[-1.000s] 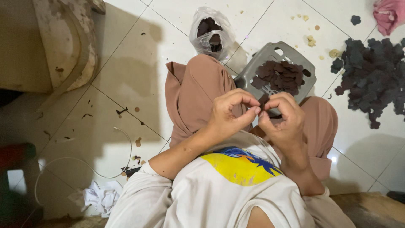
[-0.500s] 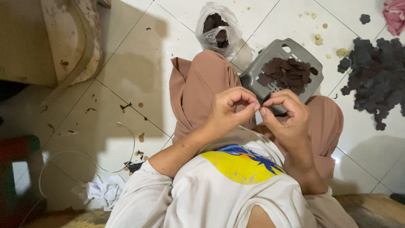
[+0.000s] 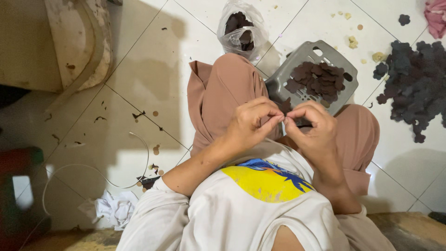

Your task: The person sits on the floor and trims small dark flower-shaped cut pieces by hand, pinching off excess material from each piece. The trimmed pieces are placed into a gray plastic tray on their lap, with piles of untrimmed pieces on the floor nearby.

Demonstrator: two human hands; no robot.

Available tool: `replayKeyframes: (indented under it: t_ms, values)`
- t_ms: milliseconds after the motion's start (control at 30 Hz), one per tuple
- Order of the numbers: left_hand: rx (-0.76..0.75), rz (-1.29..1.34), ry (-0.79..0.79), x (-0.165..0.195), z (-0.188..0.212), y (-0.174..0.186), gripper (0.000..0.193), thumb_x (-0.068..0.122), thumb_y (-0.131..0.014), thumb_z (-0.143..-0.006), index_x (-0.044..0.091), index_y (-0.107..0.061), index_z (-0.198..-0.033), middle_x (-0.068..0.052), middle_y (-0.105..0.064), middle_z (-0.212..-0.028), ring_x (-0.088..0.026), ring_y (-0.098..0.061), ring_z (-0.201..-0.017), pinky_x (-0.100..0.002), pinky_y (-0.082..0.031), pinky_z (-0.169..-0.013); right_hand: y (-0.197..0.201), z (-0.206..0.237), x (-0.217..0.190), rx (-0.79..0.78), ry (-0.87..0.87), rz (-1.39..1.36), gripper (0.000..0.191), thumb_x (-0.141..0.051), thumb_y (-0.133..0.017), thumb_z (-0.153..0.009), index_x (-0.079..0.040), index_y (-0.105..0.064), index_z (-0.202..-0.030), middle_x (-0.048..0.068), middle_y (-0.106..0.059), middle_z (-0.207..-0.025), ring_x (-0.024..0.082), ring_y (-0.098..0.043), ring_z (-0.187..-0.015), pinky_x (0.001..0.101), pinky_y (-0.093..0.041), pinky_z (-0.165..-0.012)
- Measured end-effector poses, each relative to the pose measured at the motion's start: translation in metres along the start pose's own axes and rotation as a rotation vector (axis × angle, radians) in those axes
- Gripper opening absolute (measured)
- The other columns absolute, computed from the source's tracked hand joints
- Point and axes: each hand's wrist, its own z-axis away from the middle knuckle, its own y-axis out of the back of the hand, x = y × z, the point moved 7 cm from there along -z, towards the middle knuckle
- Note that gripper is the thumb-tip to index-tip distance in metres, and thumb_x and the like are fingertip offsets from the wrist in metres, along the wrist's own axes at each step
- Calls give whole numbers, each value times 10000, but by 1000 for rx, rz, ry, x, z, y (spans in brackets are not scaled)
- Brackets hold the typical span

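Note:
My left hand (image 3: 253,123) and my right hand (image 3: 313,128) meet fingertip to fingertip above my lap, both pinching a small dark brown flower-shaped piece (image 3: 284,107) between them. Just beyond the hands a grey plastic basket (image 3: 283,76) leans against my knee and holds several more dark brown pieces (image 3: 318,81). My knees, in brown trousers (image 3: 223,93), are drawn up under the hands.
A clear plastic bag (image 3: 241,30) of dark pieces stands on the white tiled floor ahead. A heap of dark grey pieces (image 3: 416,83) lies at the right, pink cloth (image 3: 436,16) beyond it. Crumpled white paper (image 3: 114,209) and a thin wire (image 3: 93,169) lie at the left.
The view has shifted slightly, and both hands have stayed together at the small piece, the fingers working it a little.

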Motion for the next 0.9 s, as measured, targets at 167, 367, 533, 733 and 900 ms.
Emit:
replayKeyframes:
  t_ms: [167,367,533,733,900]
  values:
    - [9,-67,-78,6,2,-2,87,35,-733,-900,16,-666,-953,-111,-670,-953,-281,-691,-868,-366,-558,-772,-5,0,4,-18,-30,37,124,-8,-755,-838,19,-646,-890,109,-657,-892,209,-655,-793,310,-501,-730]
    - [-43,-117,-91,-3,6,-11,124,36,-722,-917,10,-608,-959,-118,-627,-945,-278,-643,-797,-366,-531,-734,-9,7,20,-20,-14,-45,102,5,-708,-844,21,-616,-884,97,-653,-916,170,-635,-822,291,-495,-765]
    - [-136,402,191,-43,19,-29,56,76,-618,-993,33,-586,-1011,-22,-580,-944,-118,-590,-837,-267,-505,-747,-20,19,64,-106,-229,-445,90,34,-654,-831,-2,-590,-883,44,-601,-986,112,-549,-883,247,-434,-773]
    - [3,856,435,-94,29,-38,97,130,-558,-1083,48,-608,-1091,48,-543,-923,-31,-479,-837,-207,-422,-755,-12,17,88,-98,-315,-873,39,-28,-591,-897,-6,-576,-927,51,-603,-1009,110,-562,-967,240,-467,-892]
    - [-29,613,328,-100,33,-43,42,67,-621,-1035,31,-601,-1030,46,-578,-961,-26,-497,-863,-194,-431,-747,-36,21,103,-152,-572,-989,247,-53,-567,-862,-78,-629,-1100,60,-669,-1046,107,-668,-873,265,-592,-735]
